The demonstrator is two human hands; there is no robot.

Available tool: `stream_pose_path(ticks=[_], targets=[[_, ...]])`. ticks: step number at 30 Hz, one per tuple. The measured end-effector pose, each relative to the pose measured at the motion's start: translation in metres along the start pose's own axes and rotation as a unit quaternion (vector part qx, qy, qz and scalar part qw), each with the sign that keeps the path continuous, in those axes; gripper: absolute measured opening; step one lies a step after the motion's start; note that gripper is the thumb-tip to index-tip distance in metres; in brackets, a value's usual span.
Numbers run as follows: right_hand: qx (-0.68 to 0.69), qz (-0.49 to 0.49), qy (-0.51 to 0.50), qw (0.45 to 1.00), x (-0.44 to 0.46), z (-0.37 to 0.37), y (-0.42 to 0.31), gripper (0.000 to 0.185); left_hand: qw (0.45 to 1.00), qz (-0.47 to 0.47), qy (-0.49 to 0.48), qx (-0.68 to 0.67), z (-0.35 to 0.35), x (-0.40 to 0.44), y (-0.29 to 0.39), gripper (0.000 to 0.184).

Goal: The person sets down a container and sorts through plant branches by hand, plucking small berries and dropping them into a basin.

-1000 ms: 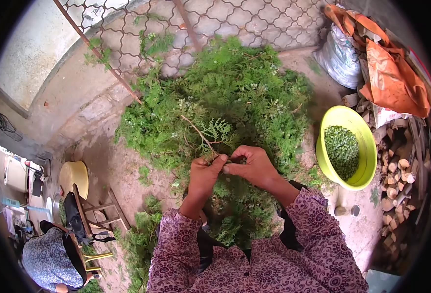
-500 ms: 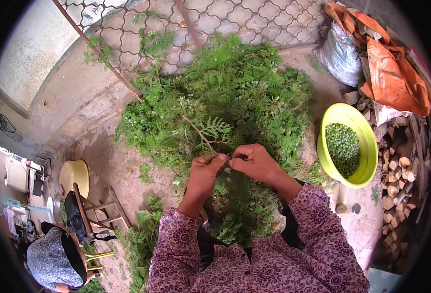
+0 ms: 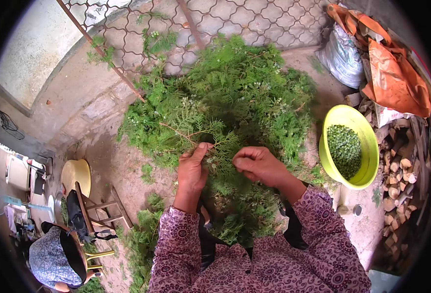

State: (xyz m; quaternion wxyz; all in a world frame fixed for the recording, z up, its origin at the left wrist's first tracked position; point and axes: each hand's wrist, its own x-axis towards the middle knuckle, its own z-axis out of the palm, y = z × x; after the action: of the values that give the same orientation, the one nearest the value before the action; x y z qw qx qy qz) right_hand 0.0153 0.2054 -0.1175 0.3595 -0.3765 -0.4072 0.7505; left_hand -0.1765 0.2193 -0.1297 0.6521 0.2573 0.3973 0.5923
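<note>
My left hand (image 3: pixel 192 170) pinches a cut evergreen sprig (image 3: pixel 179 132) between thumb and forefinger; its bare brown stem points up and left, and leafy fronds spread toward the right. To the right, my right hand (image 3: pixel 260 166) is closed, with thumb and curled fingertips together beside the fronds. Whatever lies in those fingertips is too small or hidden to make out. Beneath and beyond both hands spreads a large pile of evergreen branches (image 3: pixel 254 93), dotted with pale green cones. A yellow-green basin (image 3: pixel 371 163) on the right holds many small green cones (image 3: pixel 343 151).
Stacked firewood (image 3: pixel 396 180), an orange sack (image 3: pixel 398 78) and a white sack (image 3: pixel 343 58) stand along the right. A wire lattice (image 3: pixel 254 22) borders the far side. On the left are a wooden stool (image 3: pixel 120 207), a yellow tub (image 3: pixel 81 176) and another person (image 3: pixel 54 256) bending.
My hands have moved apart. The left shifted left and slightly up with the sprig, which turned flatter; the right moved a little right and down, away from the stem.
</note>
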Motion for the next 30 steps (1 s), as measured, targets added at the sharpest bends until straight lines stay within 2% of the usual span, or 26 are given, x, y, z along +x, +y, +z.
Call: stream_pose_path(ticks=[2, 4, 6, 7, 9, 10, 12, 19, 23, 25, 28, 30], targets=[[-0.145, -0.058, -0.001, 0.988, -0.001, 0.005, 0.003, 0.013, 1.000, 0.012, 0.004, 0.001, -0.001, 0.001, -0.003, 0.013], [-0.167, -0.078, 0.005, 0.983, 0.001, 0.005, 0.008, 0.012, 1.000, 0.011, 0.002, 0.002, 0.002, 0.000, -0.003, 0.014], [-0.205, -0.171, 0.037, 0.963, 0.004, 0.008, 0.012, 0.014, 1.000, 0.009, 0.001, 0.007, 0.005, -0.002, -0.005, 0.015], [-0.205, -0.171, 0.037, 0.963, 0.005, 0.007, 0.015, 0.014, 1.000, 0.007, 0.000, 0.012, 0.006, -0.003, -0.005, 0.015], [-0.326, -0.293, 0.074, 0.896, 0.008, 0.007, 0.018, 0.019, 1.000, -0.004, -0.004, 0.013, 0.008, -0.004, -0.006, 0.015], [-0.325, -0.292, 0.075, 0.896, 0.007, 0.008, 0.019, 0.019, 1.000, -0.013, -0.007, 0.014, 0.008, -0.005, -0.006, 0.016], [-0.395, -0.343, 0.098, 0.847, 0.006, 0.009, 0.019, 0.021, 1.000, -0.013, -0.005, 0.014, 0.006, -0.004, -0.008, 0.016], [-0.426, -0.323, 0.107, 0.839, 0.003, 0.007, 0.016, 0.018, 1.000, -0.028, 0.001, -0.003, 0.007, -0.003, -0.010, 0.018], [-0.426, -0.346, 0.116, 0.827, 0.002, 0.007, 0.015, 0.018, 0.999, -0.028, 0.011, -0.010, 0.012, -0.004, -0.009, 0.017], [-0.428, -0.344, 0.124, 0.826, 0.002, 0.006, 0.015, 0.017, 0.998, -0.034, 0.010, 0.051, 0.008, -0.001, -0.011, 0.016], [-0.436, -0.331, 0.126, 0.827, 0.002, 0.003, 0.016, 0.015, 0.998, -0.020, 0.010, 0.061, 0.011, -0.003, -0.011, 0.016], [-0.401, -0.297, 0.093, 0.862, 0.000, 0.003, 0.015, 0.013, 0.999, -0.020, 0.021, 0.041, 0.003, 0.002, -0.013, 0.015]])
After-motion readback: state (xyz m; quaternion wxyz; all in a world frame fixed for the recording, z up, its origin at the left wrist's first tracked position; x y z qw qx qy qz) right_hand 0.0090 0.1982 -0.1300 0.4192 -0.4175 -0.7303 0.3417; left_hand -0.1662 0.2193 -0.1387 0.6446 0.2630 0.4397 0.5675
